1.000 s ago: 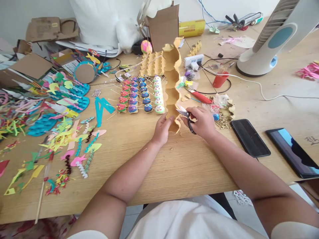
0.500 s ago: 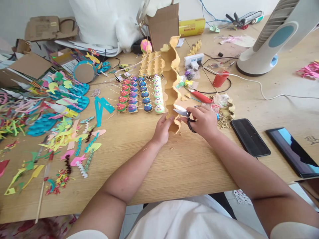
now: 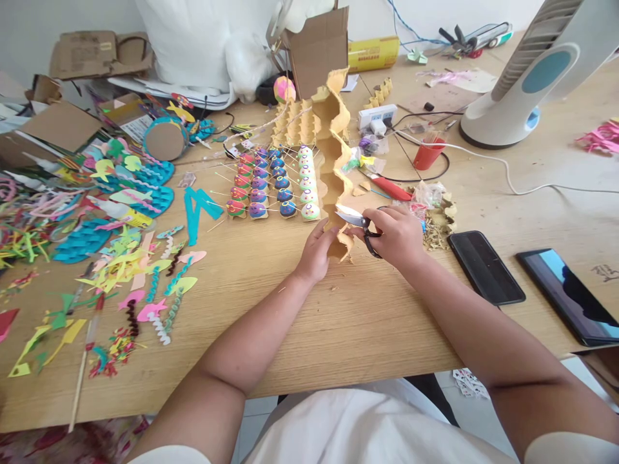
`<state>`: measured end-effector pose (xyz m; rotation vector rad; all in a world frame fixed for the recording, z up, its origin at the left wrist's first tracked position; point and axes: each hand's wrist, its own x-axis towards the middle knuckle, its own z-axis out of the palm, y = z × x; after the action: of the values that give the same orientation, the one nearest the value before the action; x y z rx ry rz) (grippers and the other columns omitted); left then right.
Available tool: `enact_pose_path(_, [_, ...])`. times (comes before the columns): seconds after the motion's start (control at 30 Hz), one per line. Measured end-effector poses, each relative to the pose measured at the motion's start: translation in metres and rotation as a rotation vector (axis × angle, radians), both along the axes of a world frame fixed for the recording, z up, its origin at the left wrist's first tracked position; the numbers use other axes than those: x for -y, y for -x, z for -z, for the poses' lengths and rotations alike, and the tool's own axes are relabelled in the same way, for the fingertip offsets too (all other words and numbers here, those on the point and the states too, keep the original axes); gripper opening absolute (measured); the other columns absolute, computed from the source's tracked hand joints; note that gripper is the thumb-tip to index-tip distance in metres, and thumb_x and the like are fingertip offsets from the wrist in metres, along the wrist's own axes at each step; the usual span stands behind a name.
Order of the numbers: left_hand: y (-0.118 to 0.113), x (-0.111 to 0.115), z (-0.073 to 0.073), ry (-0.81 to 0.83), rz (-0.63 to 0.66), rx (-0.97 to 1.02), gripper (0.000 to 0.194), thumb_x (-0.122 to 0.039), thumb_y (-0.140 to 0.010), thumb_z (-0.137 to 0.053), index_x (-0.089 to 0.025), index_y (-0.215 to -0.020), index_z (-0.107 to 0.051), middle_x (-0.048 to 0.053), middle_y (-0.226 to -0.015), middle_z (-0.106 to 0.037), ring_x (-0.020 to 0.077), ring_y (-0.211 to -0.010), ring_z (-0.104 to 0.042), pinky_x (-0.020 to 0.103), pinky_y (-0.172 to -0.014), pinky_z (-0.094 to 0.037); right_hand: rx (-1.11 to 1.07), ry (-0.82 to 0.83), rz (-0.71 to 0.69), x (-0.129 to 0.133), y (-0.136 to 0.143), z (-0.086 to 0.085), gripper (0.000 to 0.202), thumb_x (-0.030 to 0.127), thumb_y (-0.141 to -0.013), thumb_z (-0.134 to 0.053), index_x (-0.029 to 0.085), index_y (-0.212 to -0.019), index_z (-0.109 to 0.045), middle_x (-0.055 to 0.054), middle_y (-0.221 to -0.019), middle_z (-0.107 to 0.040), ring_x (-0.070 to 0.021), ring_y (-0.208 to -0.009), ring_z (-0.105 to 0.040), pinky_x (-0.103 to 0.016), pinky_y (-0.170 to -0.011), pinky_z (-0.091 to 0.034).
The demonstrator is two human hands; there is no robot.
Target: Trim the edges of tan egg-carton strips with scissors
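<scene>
My left hand (image 3: 316,251) grips the lower end of a long yellowish egg-carton strip (image 3: 333,161), thumb on its near face. The strip stands up from the desk, with a wavy right edge. In my right hand (image 3: 394,235) are scissors (image 3: 355,219) with black handles; their blades point left and touch the strip's right edge just above my left fingers. Left of the strip are rows of painted carton cups: red (image 3: 236,192), purple (image 3: 258,190), dark blue (image 3: 282,187) and white with dots (image 3: 308,190), with thin white sticks poking out.
Colourful paper cutouts (image 3: 116,264) cover the left side. A black phone (image 3: 486,267) and a tablet (image 3: 570,296) lie at the right. Behind them are a red cup (image 3: 428,153), a power strip (image 3: 377,117), a white cable and a fan (image 3: 512,90). Uncut cartons (image 3: 294,125) lie behind the painted rows.
</scene>
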<state>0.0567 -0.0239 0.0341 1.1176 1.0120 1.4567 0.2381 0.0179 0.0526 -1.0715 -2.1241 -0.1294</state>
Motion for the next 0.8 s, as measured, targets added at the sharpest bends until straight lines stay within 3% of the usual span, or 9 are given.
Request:
enact_pose_path(0.2, [0.002, -0.001, 0.006, 0.045, 0.076, 0.074, 0.029, -0.047, -0.089, -0.068, -0.022, -0.102, -0.069, 0.007, -0.097, -0.076, 0.0235, -0.100, -0.072, 0.033, -0.082, -0.056, -0.006, -0.028, -0.002, -0.001, 0.000, 0.000, 0.051, 0.069, -0.094, -0.055, 0.021, -0.094, -0.075, -0.005, -0.066, -0.066, -0.0197, -0.066, -0.060, -0.032, -0.063, -0.038])
enact_pose_path(0.53, [0.002, -0.003, 0.010, 0.055, 0.106, 0.161, 0.026, -0.045, -0.088, -0.069, -0.022, -0.101, -0.069, 0.006, -0.095, -0.076, 0.0236, -0.099, -0.072, 0.034, -0.084, -0.055, 0.031, -0.043, 0.001, -0.002, -0.001, 0.000, 0.052, 0.068, -0.095, -0.053, 0.021, -0.095, -0.075, -0.005, -0.067, -0.067, -0.0192, -0.066, -0.059, -0.031, -0.063, -0.038])
enact_pose_path(0.67, [0.002, 0.000, 0.002, 0.082, 0.072, 0.074, 0.026, -0.045, -0.090, -0.067, -0.021, -0.099, -0.069, 0.009, -0.097, -0.076, 0.0272, -0.109, -0.070, 0.038, -0.090, -0.055, 0.042, -0.044, -0.005, -0.004, -0.002, 0.002, 0.053, 0.068, -0.097, -0.052, 0.020, -0.096, -0.075, -0.005, -0.068, -0.068, -0.0190, -0.067, -0.060, -0.031, -0.064, -0.037])
enact_pose_path(0.8, [0.002, 0.004, -0.011, 0.109, 0.013, -0.018, 0.016, -0.034, -0.091, -0.068, -0.020, -0.098, -0.070, 0.010, -0.100, -0.076, 0.0286, -0.117, -0.066, 0.040, -0.099, -0.052, 0.033, -0.025, -0.004, -0.004, -0.002, 0.002, 0.055, 0.070, -0.096, -0.051, 0.020, -0.095, -0.075, -0.006, -0.068, -0.068, -0.0191, -0.068, -0.060, -0.031, -0.064, -0.035])
